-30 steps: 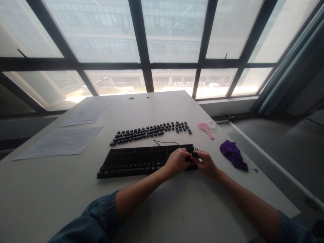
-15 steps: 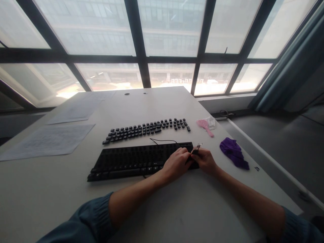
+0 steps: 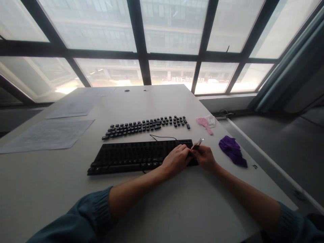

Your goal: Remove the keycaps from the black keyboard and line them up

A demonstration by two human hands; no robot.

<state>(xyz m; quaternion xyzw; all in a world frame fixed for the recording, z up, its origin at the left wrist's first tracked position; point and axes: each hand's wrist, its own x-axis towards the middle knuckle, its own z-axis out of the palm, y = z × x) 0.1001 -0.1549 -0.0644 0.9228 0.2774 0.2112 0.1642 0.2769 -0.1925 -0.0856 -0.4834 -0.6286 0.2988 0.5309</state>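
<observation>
- Left hand (image 3: 177, 158) and right hand (image 3: 206, 158) close together over the right end of a black keyboard (image 3: 126, 156).
- With the right hand, pinches a small tool (image 3: 199, 142), its thin, shiny tip pointing up and away.
- With the left hand, curls fingers down at the keyboard; cannot tell the grip, hidden beneath the knuckles.
- Keyboard flat on the desk (image 3: 164, 212), with keys along its near edge and a thin cable (image 3: 163, 137) looping behind.
- Beyond, loose black keycaps (image 3: 141, 126) in slanting rows.
- To the right, a pink brush (image 3: 205, 124) beside something white (image 3: 211, 120), and nearer, a crumpled purple cloth (image 3: 232, 150).
- At far left, printed sheets (image 3: 48, 136).
</observation>
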